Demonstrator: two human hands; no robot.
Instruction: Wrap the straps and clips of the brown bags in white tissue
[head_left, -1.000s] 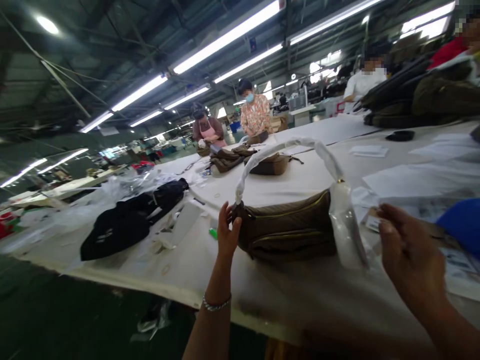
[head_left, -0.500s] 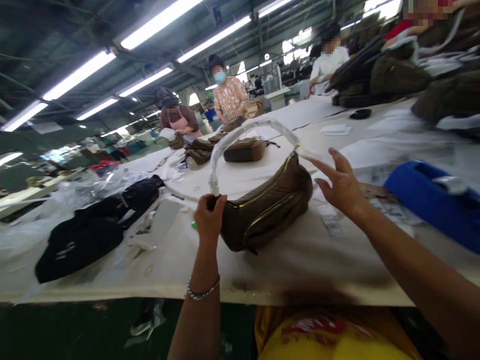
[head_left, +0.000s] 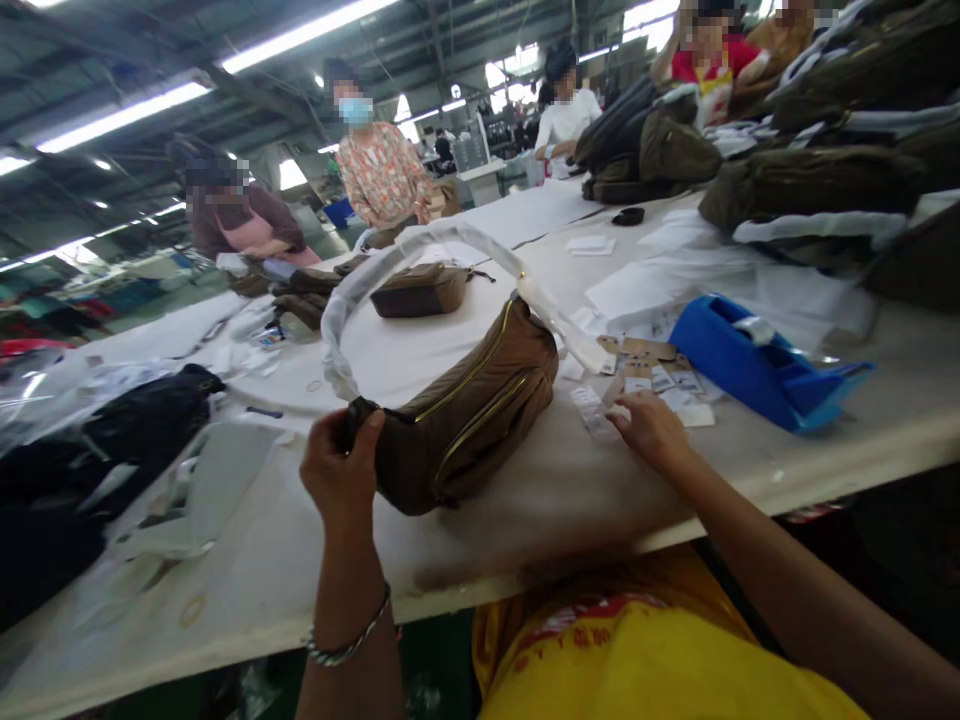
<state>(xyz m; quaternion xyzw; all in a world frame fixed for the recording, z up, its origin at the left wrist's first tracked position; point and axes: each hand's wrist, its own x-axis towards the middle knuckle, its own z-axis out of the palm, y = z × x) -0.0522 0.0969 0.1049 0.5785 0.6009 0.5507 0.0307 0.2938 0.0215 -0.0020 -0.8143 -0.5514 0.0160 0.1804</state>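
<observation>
A brown handbag (head_left: 465, 400) with yellow zips rests tilted on the table. Its strap (head_left: 442, 235), wrapped in white material, arches above it, with one end hanging down on the right. My left hand (head_left: 345, 455) pinches the bag's left end, where the strap meets it. To the right of the bag, my right hand (head_left: 649, 430) is low over the table with its fingers drawn together. Its fingertips are at a small pale piece beside the cards and labels (head_left: 652, 360); whether they grip it is unclear.
A blue tape dispenser (head_left: 750, 360) stands to the right. Dark bags (head_left: 817, 190) are piled at the back right, and a black bag (head_left: 105, 470) lies at the left. Another brown bag (head_left: 420, 290) sits behind the strap. Co-workers (head_left: 382, 170) stand across the table (head_left: 510, 560).
My right hand has left the bag's right end and come down beside the labels, its fingers closing. The left hand keeps its hold. The view has swung to the right.
</observation>
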